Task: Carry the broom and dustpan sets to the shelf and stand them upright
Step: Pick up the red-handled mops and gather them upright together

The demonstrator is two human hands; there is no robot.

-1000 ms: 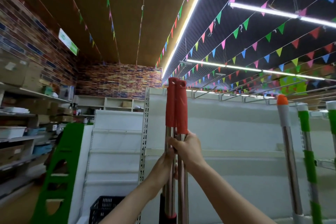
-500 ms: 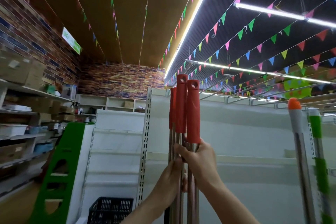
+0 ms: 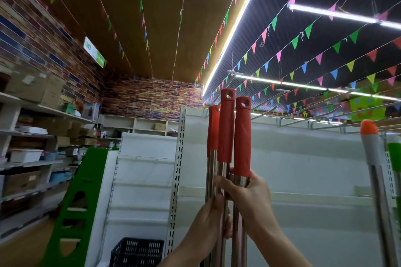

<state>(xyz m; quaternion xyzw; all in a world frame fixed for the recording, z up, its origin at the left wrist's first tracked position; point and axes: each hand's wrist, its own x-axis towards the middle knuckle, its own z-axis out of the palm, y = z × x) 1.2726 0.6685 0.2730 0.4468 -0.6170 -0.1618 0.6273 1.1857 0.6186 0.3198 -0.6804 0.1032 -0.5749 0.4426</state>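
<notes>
My left hand (image 3: 211, 215) and right hand (image 3: 249, 198) close around three upright steel poles (image 3: 221, 180) with ribbed red plastic grips (image 3: 242, 136), before the white metal shelf (image 3: 303, 169). Left of it: black slatted crate (image 3: 136, 251), green step ladder (image 3: 73, 206), brick-patterned wall (image 3: 152, 98).

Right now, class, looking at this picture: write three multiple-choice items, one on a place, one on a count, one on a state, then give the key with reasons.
1. Where is the black crate?
A. on the floor, lower left of the hands
B. on the top shelf
C. hanging from the ceiling

2. How many red grips show on the held poles?
A. one
B. three
C. five

3. How are the held poles?
A. lying flat
B. upright, gripped by both hands
C. leaning, untouched

Key: 1 A, it sits low beside the white shelf. 2 B, three red tops stand together. 3 B, the left hand and right hand clasp the metal shafts.
</notes>
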